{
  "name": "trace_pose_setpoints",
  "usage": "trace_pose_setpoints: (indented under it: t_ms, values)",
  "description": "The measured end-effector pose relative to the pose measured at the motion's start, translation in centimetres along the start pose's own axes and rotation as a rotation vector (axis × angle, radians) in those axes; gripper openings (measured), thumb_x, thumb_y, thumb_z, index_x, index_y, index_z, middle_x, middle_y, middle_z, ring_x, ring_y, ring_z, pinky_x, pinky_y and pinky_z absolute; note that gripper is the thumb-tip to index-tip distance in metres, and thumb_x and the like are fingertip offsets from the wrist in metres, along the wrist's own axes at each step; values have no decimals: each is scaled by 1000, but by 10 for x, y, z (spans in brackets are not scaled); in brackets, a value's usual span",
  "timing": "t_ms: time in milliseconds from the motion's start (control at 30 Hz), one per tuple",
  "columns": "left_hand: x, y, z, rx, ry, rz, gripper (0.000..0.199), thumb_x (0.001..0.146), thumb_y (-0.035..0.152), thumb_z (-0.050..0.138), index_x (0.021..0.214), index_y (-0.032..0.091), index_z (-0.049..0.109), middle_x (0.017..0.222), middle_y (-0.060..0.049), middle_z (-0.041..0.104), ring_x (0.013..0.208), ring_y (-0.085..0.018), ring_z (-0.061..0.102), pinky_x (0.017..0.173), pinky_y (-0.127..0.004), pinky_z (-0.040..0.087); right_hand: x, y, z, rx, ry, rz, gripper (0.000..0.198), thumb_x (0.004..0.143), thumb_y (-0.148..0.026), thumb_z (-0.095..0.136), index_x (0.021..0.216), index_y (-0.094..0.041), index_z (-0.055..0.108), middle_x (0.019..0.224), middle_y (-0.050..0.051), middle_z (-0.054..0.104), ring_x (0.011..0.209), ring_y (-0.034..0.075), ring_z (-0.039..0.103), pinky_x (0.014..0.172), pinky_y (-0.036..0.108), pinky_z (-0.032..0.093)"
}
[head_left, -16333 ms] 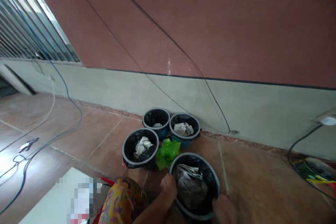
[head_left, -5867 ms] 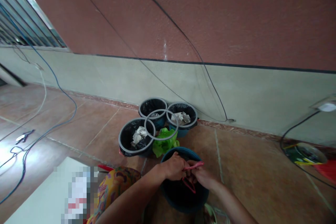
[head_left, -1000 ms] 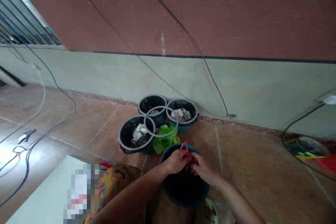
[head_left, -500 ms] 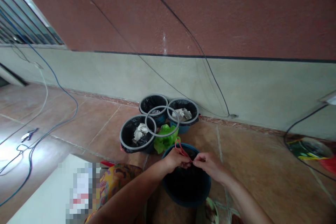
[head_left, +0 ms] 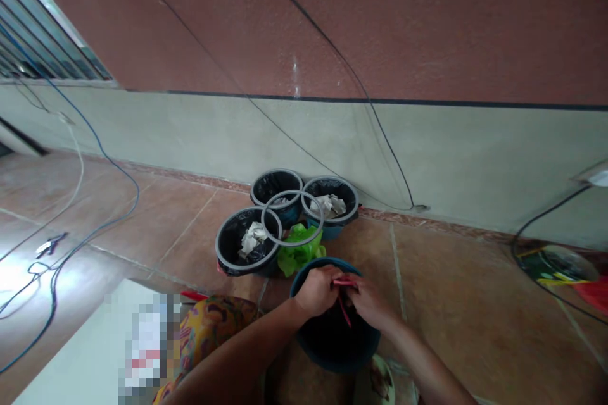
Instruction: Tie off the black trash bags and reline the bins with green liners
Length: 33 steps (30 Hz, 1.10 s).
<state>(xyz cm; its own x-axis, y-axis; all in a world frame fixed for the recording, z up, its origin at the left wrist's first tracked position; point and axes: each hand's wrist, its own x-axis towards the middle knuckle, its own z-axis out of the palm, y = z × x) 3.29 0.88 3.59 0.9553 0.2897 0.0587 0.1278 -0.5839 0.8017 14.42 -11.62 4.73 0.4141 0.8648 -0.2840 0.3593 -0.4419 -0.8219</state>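
Note:
A blue bin [head_left: 304,348] with a dark inside stands on the floor right in front of me. Over its opening, my left hand [head_left: 318,291] is closed on a red drawstring [head_left: 346,313], a thin strip with one end dangling into the bin. My right hand [head_left: 369,300] is closed on the same strip from the other side, the fingers of both hands almost meeting. What the strip is attached to is hidden. Just beyond the bin lies a bright green plastic bag [head_left: 299,256], with a loose grey ring [head_left: 293,244] resting over it and the neighbouring bins.
Three black-lined bins, left [head_left: 223,259], back [head_left: 259,199] and right [head_left: 335,231], stand near the wall with crumpled paper inside. Cables [head_left: 137,193] trail on the left floor. A white board-like surface [head_left: 80,342] is at lower left, a red item [head_left: 591,297] far right.
My hands have drawn closer together and turned over the bin. The red strip, looped up above my left hand before, now runs between both hands with an end hanging down.

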Motion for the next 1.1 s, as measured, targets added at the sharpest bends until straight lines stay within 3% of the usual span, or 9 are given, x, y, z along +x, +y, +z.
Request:
trace_pose_setpoints:
  t_ms: [100,167,333,500,700,933,1100]
  values:
    - [-3,-5,5,-16,29,43,23,77,2,48,84,17,65,89,-5,65,89,-17,59,83,-28,46,0,2,9,139,-46,107,32,84,-29,40,96,-20,68,78,2,69,62,15,63,57,26,47]
    - [-5,-6,8,-41,73,-1,23,80,4,48,89,17,64,93,-6,65,88,-17,60,83,-27,46,1,6,13,207,-39,186,33,84,-30,40,101,-20,66,76,1,67,57,13,61,49,23,42]
    - [-7,-4,12,-35,114,-114,12,85,12,51,82,18,62,88,-5,64,82,-16,59,78,-27,46,3,14,14,209,-24,227,30,84,-26,42,101,-21,66,74,-1,66,57,11,61,48,21,41]
    - [-4,-3,10,-76,88,-150,13,80,12,55,71,18,62,78,-3,65,75,-14,58,73,-24,45,3,15,10,70,-18,188,26,85,-21,42,88,-20,68,77,1,70,59,11,64,54,22,44]
    - [-4,-8,14,-155,82,-219,15,81,19,56,69,16,64,69,-2,65,64,-12,56,62,-22,40,1,5,4,-158,40,217,30,91,-20,38,93,-19,68,74,4,71,62,14,66,61,24,45]
    - [-7,-14,11,-9,38,-313,16,83,23,56,70,17,64,66,-2,64,60,-13,52,58,-23,34,1,4,-5,-588,55,256,32,94,-21,35,99,-19,67,95,12,75,92,22,70,76,31,44]
    - [-7,-9,5,95,-9,-424,12,77,17,56,70,17,65,65,-2,63,60,-14,53,58,-24,34,1,4,-3,-707,51,304,37,96,-24,29,101,-20,66,98,14,74,95,25,70,77,34,44]
